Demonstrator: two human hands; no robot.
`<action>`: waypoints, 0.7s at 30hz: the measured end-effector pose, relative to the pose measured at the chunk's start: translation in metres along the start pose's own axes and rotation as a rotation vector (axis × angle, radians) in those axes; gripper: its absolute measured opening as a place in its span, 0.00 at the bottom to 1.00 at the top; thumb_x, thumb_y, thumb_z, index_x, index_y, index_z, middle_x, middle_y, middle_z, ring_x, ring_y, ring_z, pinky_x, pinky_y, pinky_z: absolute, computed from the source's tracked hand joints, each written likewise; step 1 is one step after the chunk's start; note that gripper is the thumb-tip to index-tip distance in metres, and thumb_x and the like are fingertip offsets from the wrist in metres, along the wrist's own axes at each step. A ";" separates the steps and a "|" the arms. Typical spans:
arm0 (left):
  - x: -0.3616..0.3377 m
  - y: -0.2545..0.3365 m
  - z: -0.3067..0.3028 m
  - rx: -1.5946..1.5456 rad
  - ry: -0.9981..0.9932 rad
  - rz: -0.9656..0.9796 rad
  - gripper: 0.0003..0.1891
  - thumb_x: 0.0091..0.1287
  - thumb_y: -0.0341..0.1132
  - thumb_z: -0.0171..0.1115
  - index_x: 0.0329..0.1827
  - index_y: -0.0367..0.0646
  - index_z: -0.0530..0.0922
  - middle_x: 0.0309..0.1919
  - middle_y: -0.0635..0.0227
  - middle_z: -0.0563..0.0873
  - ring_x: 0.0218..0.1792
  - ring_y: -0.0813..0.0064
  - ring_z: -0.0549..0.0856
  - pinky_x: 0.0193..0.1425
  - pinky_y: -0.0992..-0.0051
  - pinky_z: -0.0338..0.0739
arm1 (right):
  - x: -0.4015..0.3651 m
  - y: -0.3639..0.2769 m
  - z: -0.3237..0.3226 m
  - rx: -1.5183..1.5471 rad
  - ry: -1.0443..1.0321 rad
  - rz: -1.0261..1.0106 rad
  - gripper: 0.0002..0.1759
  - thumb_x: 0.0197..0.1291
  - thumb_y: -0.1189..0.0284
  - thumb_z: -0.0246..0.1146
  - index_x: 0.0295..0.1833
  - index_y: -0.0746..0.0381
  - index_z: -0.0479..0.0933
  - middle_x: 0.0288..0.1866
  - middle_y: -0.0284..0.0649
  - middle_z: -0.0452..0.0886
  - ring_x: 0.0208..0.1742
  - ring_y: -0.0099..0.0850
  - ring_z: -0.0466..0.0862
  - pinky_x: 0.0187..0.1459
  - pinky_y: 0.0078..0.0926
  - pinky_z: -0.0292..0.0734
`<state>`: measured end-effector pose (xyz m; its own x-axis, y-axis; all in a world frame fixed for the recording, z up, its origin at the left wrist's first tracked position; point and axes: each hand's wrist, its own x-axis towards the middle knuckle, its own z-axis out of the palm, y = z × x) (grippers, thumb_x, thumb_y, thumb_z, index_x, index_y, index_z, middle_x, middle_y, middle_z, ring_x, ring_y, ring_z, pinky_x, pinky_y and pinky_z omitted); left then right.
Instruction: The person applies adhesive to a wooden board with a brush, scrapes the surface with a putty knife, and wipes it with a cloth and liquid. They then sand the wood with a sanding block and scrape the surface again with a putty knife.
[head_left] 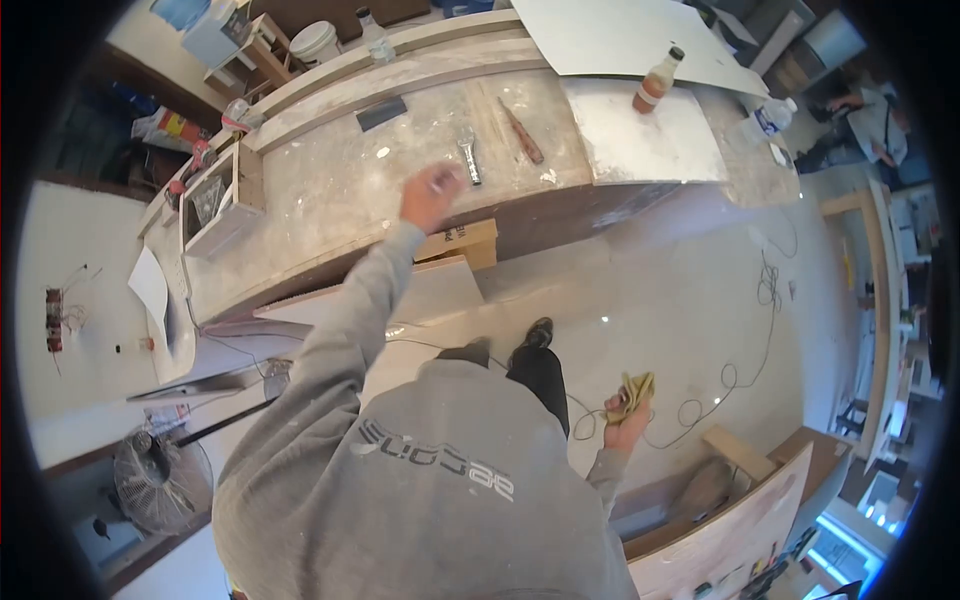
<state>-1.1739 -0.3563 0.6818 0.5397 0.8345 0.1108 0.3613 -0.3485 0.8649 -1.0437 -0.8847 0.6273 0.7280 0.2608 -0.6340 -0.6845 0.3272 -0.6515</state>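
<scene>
My left hand (432, 196) is stretched out over the front part of the dusty workbench (330, 165), its fingers smeared by motion. Just beyond those fingers lies a narrow metal tool with a dark end (470, 160). A pointed tool with a reddish-brown handle (524, 135) rests farther right, and a dark grey rectangular sheet (381, 113) lies farther back. Low on my right side, away from the bench, my right hand (625, 425) is closed around a crumpled yellow cloth (632, 393).
A bottle of orange-brown liquid (655, 82) stands on a white board (640, 145). A wooden box (222, 200) sits at the bench's left end. Cables (735, 385) loop across the floor, and a fan (160, 480) stands at left. Another person (875, 125) is at far right.
</scene>
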 end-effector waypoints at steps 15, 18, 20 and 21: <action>0.344 -0.101 -0.118 0.340 0.664 -0.146 0.58 0.41 0.61 0.87 0.74 0.39 0.72 0.67 0.49 0.81 0.72 0.54 0.77 0.78 0.62 0.70 | -0.055 0.036 -0.164 -0.604 0.518 -0.144 0.21 0.62 0.77 0.70 0.60 0.68 0.80 0.53 0.43 0.85 0.53 0.37 0.85 0.56 0.35 0.85; 0.393 -0.129 -0.127 0.403 0.609 -0.071 0.58 0.44 0.61 0.86 0.75 0.36 0.71 0.68 0.48 0.81 0.72 0.54 0.77 0.79 0.63 0.69 | -0.134 0.129 -0.283 -0.473 0.594 -0.121 0.15 0.66 0.75 0.64 0.58 0.64 0.81 0.49 0.43 0.85 0.46 0.39 0.85 0.58 0.51 0.84; 0.434 -0.156 -0.126 0.349 0.452 0.018 0.55 0.49 0.58 0.84 0.76 0.34 0.70 0.69 0.48 0.80 0.71 0.54 0.79 0.78 0.61 0.70 | -0.183 0.170 -0.301 0.264 0.590 -0.077 0.12 0.70 0.74 0.60 0.56 0.61 0.82 0.47 0.43 0.85 0.42 0.40 0.86 0.58 0.60 0.83; 0.453 -0.161 -0.124 0.306 0.381 0.049 0.54 0.51 0.57 0.83 0.76 0.33 0.69 0.69 0.48 0.80 0.70 0.54 0.79 0.78 0.60 0.70 | -0.209 0.181 -0.289 0.556 0.545 -0.100 0.12 0.71 0.73 0.58 0.55 0.60 0.83 0.46 0.43 0.85 0.40 0.41 0.86 0.58 0.64 0.83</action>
<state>-1.0821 0.1304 0.6528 0.2660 0.8907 0.3686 0.5799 -0.4533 0.6770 -1.3307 -1.1425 0.5211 0.5659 -0.2292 -0.7920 -0.3924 0.7700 -0.5032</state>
